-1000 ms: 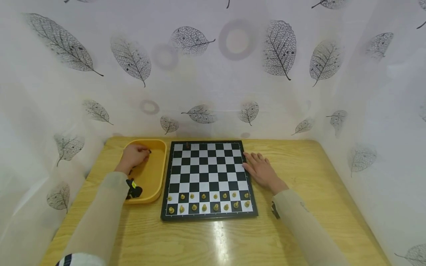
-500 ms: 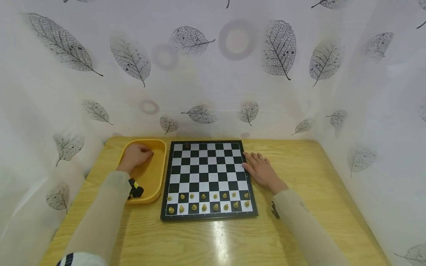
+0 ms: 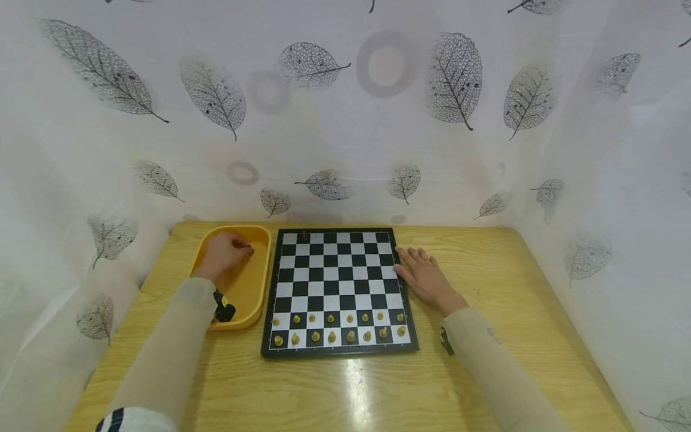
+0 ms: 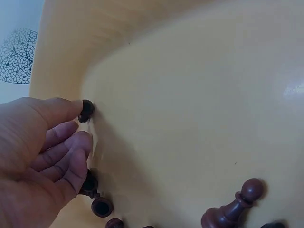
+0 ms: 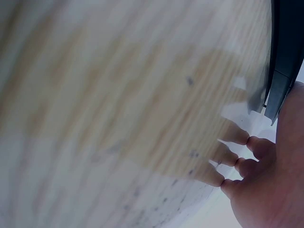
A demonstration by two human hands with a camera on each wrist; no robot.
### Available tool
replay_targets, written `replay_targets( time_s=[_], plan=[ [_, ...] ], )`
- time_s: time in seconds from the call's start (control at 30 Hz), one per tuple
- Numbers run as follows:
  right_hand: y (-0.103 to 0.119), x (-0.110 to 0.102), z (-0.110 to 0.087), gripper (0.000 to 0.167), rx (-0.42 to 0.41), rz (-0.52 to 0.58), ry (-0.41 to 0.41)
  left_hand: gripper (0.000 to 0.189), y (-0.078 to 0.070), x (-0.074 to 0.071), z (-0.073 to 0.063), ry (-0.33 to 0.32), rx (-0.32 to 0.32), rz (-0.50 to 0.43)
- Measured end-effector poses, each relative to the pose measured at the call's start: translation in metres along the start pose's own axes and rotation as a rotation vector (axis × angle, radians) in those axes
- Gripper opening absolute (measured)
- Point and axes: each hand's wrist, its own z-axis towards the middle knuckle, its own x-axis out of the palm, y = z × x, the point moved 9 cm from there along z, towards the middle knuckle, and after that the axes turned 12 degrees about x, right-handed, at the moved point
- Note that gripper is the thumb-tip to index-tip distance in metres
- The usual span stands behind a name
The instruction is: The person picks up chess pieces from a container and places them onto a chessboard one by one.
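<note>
Brown so dark it's nearly black, one small chess piece [image 4: 86, 111] is pinched at the fingertips of the left grip [image 3: 220, 254], thumb and finger together on it as far as I can tell. It sits inside the yellow tray [image 3: 245, 291], just left of the chessboard [image 3: 337, 273] and about level with its far rows. Can't say whether it's clear of the tray floor.

So, my read: we're mid-pickup, choosing dark pieces for the far side. I'd guess the next move calls for a lift over the tray wall, then a careful set-down on a square at the chessboard's far end, without knocking the lone dark piece [image 3: 305, 236] standing on the far row there, near the far left corner.

Looks-wise the pinched one is rounded and has a dull shine, but fingers hide too much to tell which piece it is. Other brown pieces [image 4: 228, 209] lie loose in the tray, left of the chessboard, and the clearest one is tipped over with a ball-shaped head.

Further out, the right grip [image 3: 429, 285] holds nothing, fingers straight, resting against the chessboard's right edge. Gold pieces [image 3: 332, 336] fill the chessboard's two near rows, all on the wooden table [image 3: 486, 258].
</note>
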Motion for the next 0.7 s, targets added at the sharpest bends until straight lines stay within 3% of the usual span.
replay_targets(
  time_s=[0.3,0.7],
  plan=[
    [-0.0003,-0.0002,0.0000,0.069,0.004,-0.001,-0.002,0.043,0.0035,0.0009,0.0018,-0.008,-0.028,0.022],
    [0.0019,-0.0016,-0.0015,0.068,-0.001,0.008,-0.005,0.037,0.0013,0.0046,0.0047,0.005,-0.029,0.012]
  ],
)
